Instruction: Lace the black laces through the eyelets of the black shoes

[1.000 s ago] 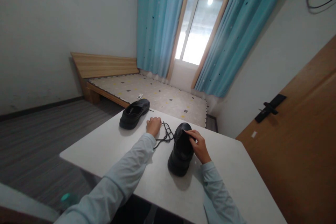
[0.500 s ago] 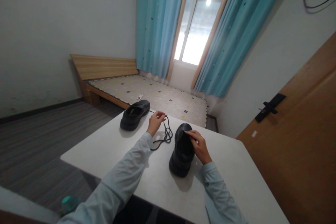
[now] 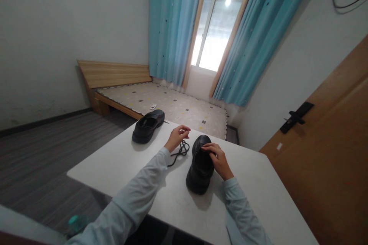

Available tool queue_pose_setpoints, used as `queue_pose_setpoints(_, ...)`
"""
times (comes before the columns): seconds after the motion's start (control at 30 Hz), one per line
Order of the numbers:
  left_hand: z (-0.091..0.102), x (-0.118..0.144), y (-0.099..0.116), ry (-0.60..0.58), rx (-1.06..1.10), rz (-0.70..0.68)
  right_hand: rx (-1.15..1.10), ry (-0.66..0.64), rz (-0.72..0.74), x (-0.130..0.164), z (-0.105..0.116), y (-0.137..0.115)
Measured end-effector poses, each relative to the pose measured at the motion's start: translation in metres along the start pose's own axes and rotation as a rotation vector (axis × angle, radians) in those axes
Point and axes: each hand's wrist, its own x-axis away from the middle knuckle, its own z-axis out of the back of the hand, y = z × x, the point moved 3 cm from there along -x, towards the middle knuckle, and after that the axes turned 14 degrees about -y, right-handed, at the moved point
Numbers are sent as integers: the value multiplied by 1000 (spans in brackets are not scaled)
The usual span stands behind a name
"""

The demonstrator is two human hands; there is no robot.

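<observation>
From the head camera, the only view, the clearest change is in the left hand (image 3: 177,138): a second ago it lay low on the worktop (image 3: 172,203) beside the loose black lace (image 3: 179,154), then it rose, and now it has swung across toward the nearer black shoe (image 3: 197,180), stopping just short of its toe. Its thumb and fingers are drawn together at the tips, and the lace lies looped just beneath them; the fingertips are small and soft at this range, so I cannot tell whether a lace end is pinched there. The right hand (image 3: 217,157) has hardly moved: its fingers pinch the tongue of that shoe, near the top of the opening. The nearer shoe sits upright on the worktop, right of the lace, heel toward the wearer. The farther black shoe (image 3: 143,133) stands well apart on the left, close to the worktop's far edge, with a short dark tip showing past its toe, and neither hand touches it. Taken together, the shift seems to bring both hands to bear on one shoe, the right steadying it and the left free to work beside it.
</observation>
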Motion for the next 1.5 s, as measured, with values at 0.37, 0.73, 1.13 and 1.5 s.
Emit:
queue_pose_setpoints(0.37, -17, 3, -13, -150, -336, -17, 39, -88, -43, -2, -3, 0)
queue_pose_setpoints(0.73, -22, 5, -13, -226, -710, -51, 226, -181, -40, -2, -6, -16)
queue_pose_setpoints(1.13, -23, 5, -12, -191, -801, -149, 314, -261, -73, -6, -6, -17)
queue_pose_setpoints(1.5, -22, 5, -10, -166, -791, -178, 389, -317, -152, -10, -6, -23)
